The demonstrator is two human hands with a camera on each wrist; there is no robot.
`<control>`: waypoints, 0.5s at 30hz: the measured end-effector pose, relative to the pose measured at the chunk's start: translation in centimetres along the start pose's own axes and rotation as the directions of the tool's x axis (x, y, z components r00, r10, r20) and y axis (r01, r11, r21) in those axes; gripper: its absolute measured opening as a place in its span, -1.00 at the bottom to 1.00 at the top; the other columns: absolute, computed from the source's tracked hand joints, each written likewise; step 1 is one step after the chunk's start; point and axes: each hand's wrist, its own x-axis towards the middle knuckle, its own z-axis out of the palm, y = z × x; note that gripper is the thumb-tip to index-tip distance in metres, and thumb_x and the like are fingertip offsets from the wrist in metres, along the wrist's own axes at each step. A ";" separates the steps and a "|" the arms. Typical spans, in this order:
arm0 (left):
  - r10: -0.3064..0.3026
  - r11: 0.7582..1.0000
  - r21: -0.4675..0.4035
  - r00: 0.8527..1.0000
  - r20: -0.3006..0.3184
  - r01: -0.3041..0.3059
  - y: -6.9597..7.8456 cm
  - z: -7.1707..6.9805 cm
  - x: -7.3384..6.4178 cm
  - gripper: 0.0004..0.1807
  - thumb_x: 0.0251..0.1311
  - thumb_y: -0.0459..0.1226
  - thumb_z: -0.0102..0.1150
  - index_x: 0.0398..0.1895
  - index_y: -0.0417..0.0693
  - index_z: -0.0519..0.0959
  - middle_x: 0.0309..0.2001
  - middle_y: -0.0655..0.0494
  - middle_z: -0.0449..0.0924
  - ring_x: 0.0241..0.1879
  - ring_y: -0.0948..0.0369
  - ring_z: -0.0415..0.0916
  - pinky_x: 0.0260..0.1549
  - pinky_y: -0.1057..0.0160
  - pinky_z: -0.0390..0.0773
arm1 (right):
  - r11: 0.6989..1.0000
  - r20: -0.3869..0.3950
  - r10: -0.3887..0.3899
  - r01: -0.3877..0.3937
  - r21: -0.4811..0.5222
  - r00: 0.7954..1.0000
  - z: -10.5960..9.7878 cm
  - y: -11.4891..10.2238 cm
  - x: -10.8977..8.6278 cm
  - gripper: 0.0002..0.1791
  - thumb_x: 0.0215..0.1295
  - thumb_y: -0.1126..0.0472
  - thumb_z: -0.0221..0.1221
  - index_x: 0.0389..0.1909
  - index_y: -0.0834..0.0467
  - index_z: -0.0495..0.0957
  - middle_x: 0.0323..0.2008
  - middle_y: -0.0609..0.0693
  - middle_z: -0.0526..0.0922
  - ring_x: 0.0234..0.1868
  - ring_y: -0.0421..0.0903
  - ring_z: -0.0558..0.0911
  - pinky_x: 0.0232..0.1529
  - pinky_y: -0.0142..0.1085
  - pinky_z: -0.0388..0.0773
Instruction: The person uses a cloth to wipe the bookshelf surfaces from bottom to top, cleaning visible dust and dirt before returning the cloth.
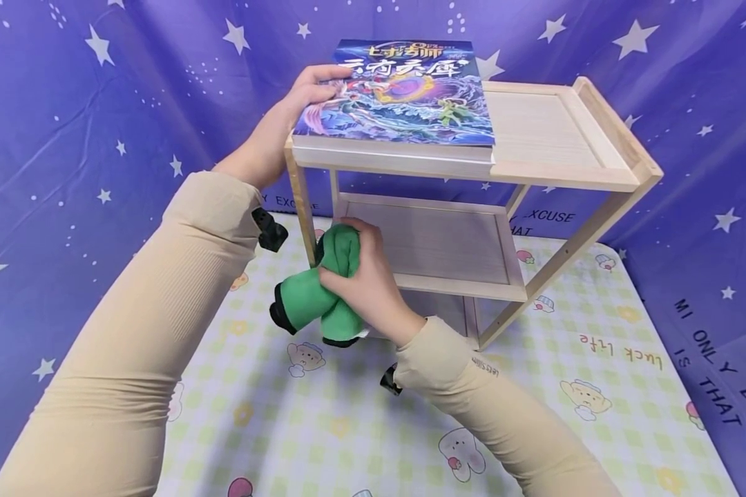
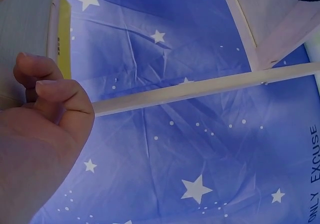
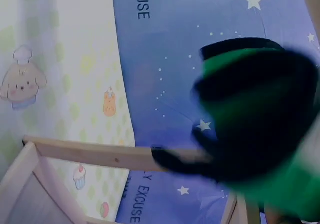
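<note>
My left hand (image 1: 280, 128) grips the left end of a wooden shelf rack (image 1: 553, 124) at its top, with thumb and finger lying on the edge of a thick book (image 1: 404, 103). The book has a colourful blue cover and lies flat on the top shelf. In the left wrist view, other fingers (image 2: 65, 91) curl at the shelf's edge. My right hand (image 1: 376, 283) holds a green soft cloth thing with black ends (image 1: 304, 298) by the rack's front left post. It looks blurred and dark in the right wrist view; its kind cannot be told.
The rack's middle shelf (image 1: 447, 241) lies behind my right hand, with a lower shelf (image 1: 438, 307) beneath. A checked tablecloth (image 1: 348, 435) with cartoon prints covers the table. Purple curtains with white stars (image 1: 634, 38) hang around it. A black wrist mount (image 1: 270, 230) sits at my left cuff.
</note>
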 end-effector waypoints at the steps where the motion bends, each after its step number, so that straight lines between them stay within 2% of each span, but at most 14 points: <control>1: -0.001 1.000 -0.003 1.000 0.000 0.001 0.0 0.0 0.0 -0.51 0.36 -0.06 -0.18 0.36 0.23 0.30 0.43 0.20 0.15 0.36 0.21 0.24 0.26 0.36 0.24 | 1.000 -0.007 0.022 -0.022 0.023 1.000 0.0 0.0 -0.2 -0.13 0.07 0.20 0.35 0.40 0.01 0.14 0.30 0.08 0.26 0.15 0.01 0.43 0.27 -0.09 0.34; 7: -0.004 1.000 0.001 1.000 0.000 0.004 0.0 0.0 -0.1 -0.50 0.36 -0.05 -0.17 0.36 0.24 0.30 0.42 0.20 0.17 0.36 0.20 0.25 0.26 0.33 0.24 | 0.988 -0.017 0.102 -0.099 0.116 0.995 -0.4 0.4 -1.0 -0.06 0.07 0.14 0.42 0.42 -0.03 0.10 0.31 0.04 0.34 0.19 0.01 0.46 0.27 -0.06 0.34; 12: 0.000 1.000 -0.002 1.000 0.003 0.000 -0.1 -0.1 -0.1 -0.50 0.36 -0.05 -0.18 0.36 0.24 0.29 0.43 0.20 0.17 0.35 0.19 0.26 0.26 0.33 0.25 | 0.980 -0.034 0.112 -0.105 0.169 0.993 -0.6 0.7 -1.8 -0.09 0.05 0.15 0.44 0.40 0.01 0.17 0.24 0.06 0.44 0.15 -0.01 0.49 0.24 -0.08 0.36; 15: 0.004 1.000 -0.006 1.000 0.005 -0.004 -0.1 -0.1 -0.1 -0.50 0.36 -0.05 -0.18 0.36 0.25 0.29 0.42 0.20 0.17 0.34 0.19 0.28 0.24 0.34 0.26 | 0.973 -0.059 0.093 -0.078 0.215 0.994 -0.6 0.9 -2.2 -0.12 0.04 0.21 0.43 0.38 0.06 0.20 0.21 0.09 0.46 0.12 0.02 0.50 0.22 -0.07 0.37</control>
